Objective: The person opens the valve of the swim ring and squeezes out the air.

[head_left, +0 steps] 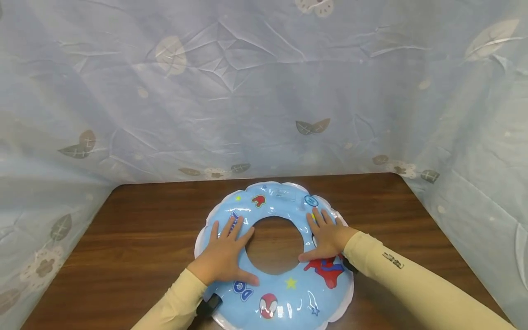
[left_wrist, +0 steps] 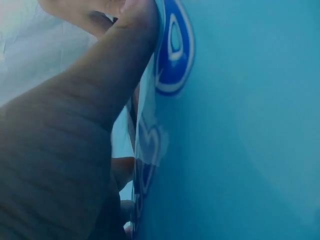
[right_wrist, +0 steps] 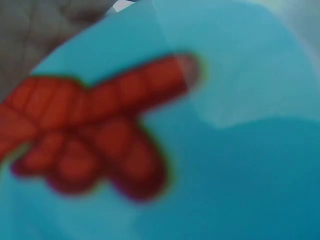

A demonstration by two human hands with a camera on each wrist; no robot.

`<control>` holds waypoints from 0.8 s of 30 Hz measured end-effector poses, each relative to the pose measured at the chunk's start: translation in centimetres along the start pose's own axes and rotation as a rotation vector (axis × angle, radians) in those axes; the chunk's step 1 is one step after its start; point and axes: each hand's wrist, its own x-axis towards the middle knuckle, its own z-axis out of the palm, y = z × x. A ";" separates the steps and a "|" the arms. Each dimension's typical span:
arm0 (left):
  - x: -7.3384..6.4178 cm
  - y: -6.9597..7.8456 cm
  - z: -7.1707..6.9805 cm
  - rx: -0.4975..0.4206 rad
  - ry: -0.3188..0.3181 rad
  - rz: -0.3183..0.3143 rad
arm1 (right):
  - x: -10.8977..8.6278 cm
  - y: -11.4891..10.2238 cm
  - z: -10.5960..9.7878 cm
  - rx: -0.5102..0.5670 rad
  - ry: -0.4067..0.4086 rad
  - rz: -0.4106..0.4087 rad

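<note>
An inflated light-blue swim ring (head_left: 297, 300) with cartoon prints and a pale scalloped edge lies flat on the table. On its left side rests my left hand (head_left: 224, 256), fingers spread and straight. My right hand (head_left: 327, 236) lies on the right side of the ring, its fingers also spread, thumb toward the center hole. In the left wrist view, the left hand (left_wrist: 100, 80) touches the ring's blue surface (left_wrist: 240, 125). The right wrist view is filled by the ring (right_wrist: 240, 165) and a red printed figure; the right hand is not plainly visible there.
The brown wooden table (head_left: 144, 247) shows on both sides of the ring and through its hole. A pale blue curtain (head_left: 247, 91) with leaf prints hangs behind and on both sides. Dark wrist straps (head_left: 209, 306) sit against the ring near the sleeves.
</note>
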 end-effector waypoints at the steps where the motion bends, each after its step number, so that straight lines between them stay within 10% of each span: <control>1: 0.0 -0.1 0.1 -0.005 -0.005 0.000 | 0.0 0.0 0.1 0.006 0.001 -0.002; 13: 0.7 -0.6 1.0 -0.090 -0.104 -0.019 | 0.3 1.0 0.0 0.023 0.006 -0.044; 19: 0.8 -0.6 1.4 -0.092 -0.134 -0.015 | -2.4 -0.4 0.3 0.013 0.133 -0.097; 24: 0.6 -0.6 1.3 -0.098 -0.158 -0.027 | -4.6 -2.5 1.6 0.033 0.085 -0.102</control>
